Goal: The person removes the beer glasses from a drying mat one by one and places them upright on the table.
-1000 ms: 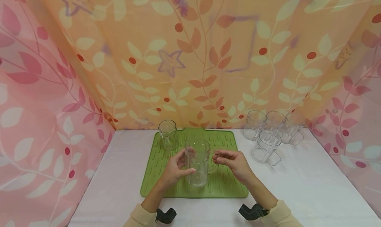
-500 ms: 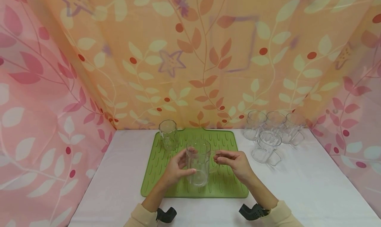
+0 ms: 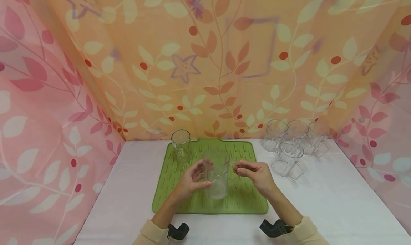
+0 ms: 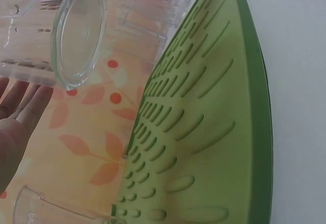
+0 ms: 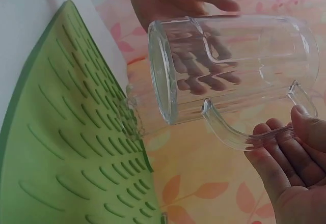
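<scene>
A clear glass mug [image 3: 217,177] is held above the green drying mat [image 3: 244,202], its base turned toward the mat in the right wrist view. My right hand [image 3: 255,175] pinches the mug's handle [image 5: 229,130] between thumb and fingers. On the mug's other side is my left hand [image 3: 192,180], its fingers extended behind the glass and its thumb in front. Those fingers [image 4: 35,102] look fairly straight in the left wrist view; whether they touch the glass is unclear. Another clear glass mug [image 3: 182,147] stands at the mat's back left corner.
Several clear glass mugs [image 3: 290,150] stand close together at the back right of the white table [image 3: 321,198], right of the mat. A patterned orange curtain [image 3: 205,95] hangs behind the table, with pink curtains [image 3: 41,141] at the sides.
The held mug and my right hand have shifted slightly right. My left hand stays almost in place, so the mug has slid a little outward from its palm.
</scene>
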Tool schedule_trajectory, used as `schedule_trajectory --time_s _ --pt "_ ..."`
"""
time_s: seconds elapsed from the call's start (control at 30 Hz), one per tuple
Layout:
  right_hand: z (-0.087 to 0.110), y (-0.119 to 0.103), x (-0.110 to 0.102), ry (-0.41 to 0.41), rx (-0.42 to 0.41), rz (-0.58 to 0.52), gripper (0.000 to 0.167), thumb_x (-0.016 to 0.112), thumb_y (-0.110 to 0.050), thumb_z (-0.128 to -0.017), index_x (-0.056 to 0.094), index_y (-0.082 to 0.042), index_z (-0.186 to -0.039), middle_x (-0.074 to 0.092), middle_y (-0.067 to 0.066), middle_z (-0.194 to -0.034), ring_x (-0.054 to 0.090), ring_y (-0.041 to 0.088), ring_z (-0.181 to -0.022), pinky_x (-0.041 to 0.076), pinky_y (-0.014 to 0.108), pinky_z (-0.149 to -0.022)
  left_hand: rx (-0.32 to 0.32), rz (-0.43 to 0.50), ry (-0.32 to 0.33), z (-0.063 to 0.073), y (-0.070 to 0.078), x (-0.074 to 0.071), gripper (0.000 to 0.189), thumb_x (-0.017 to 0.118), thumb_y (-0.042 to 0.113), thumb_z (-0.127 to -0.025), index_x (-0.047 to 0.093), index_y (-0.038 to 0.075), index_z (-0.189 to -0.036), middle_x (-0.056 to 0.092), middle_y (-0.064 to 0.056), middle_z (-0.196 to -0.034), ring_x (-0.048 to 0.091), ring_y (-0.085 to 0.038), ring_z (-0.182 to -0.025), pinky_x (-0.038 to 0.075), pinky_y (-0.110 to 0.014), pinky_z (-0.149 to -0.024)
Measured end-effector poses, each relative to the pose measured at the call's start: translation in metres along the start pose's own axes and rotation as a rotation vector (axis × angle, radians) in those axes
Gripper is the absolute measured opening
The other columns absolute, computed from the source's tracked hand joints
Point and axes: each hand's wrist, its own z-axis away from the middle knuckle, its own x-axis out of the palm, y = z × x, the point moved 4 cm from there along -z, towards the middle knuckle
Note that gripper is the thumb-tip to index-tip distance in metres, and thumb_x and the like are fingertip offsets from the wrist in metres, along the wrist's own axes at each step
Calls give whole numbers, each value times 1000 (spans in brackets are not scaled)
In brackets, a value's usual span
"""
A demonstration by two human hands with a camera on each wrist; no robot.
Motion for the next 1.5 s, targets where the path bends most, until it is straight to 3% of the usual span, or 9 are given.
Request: schedule_trajectory --time_s 0.1,0.23,0.33,0.6,0.77,0.87,1.03,1.27,1.5 --pt "0 -4 -7 42 -14 22 37 63 -1 -91 55 26 -114 75 -11 -93 73 5 -89 60 22 -78 -24 0 0 1 -3 -3 74 75 11 -84 35 -2 -146 43 -27 -145 52 -20 -129 47 -26 -105" --pt "-1 -11 -16 89 -57 34 33 64 0 -90 58 24 -112 76 -11 -93 73 5 -88 59 21 -78 -48 -28 -14 5 -6 -9 71 73 9 -86 36 -1 -145 42 -25 -146 46 -38 -133 42 -44 -112" --pt "-4 -18 -22 110 -106 31 32 64 4 -89 57 27 -111 76 -10 -93 73 5 -88 59 21 -78 -69 -80 -7 8 -7 -16 70 73 9 -86 37 0 -145 43 -23 -147 41 -43 -136 35 -53 -113" --pt "-4 -32 -43 230 -185 40 32 64 10 -86 56 27 -112 76 -9 -93 73 4 -88 58 19 -79 -174 -213 85 25 -13 -39 70 75 14 -85 41 8 -145 44 -11 -149 39 -37 -139 30 -54 -117" --pt "-1 -40 -57 325 -215 80 27 65 13 -83 65 17 -110 76 -9 -91 73 4 -87 58 18 -80 -205 -257 130 35 -17 -50 72 77 16 -83 41 7 -145 44 -12 -150 37 -38 -140 28 -55 -118" --pt "1 -45 -66 364 -246 75 28 65 14 -83 64 19 -110 77 -7 -90 74 5 -86 58 18 -79 -208 -293 148 42 -19 -56 76 77 18 -83 39 4 -147 42 -14 -151 36 -38 -141 28 -56 -118" --pt "6 -52 -83 419 -305 11 33 64 19 -81 55 30 -111 77 -1 -91 74 9 -84 58 19 -77 -253 -326 187 53 -23 -65 78 78 20 -82 38 9 -148 40 -12 -153 33 -35 -143 26 -56 -119" --pt "17 -60 -105 506 -366 -67 33 62 24 -79 61 21 -112 78 4 -89 75 11 -81 59 20 -75 -316 -398 226 68 -30 -77 76 78 22 -83 39 13 -148 38 -11 -155 30 -37 -145 24 -58 -119" --pt "24 -70 -123 552 -422 -142 34 60 27 -78 59 22 -113 77 8 -89 75 15 -80 58 23 -75 -349 -461 246 77 -32 -86 81 79 24 -81 37 11 -149 34 -16 -156 27 -42 -145 23 -60 -118"
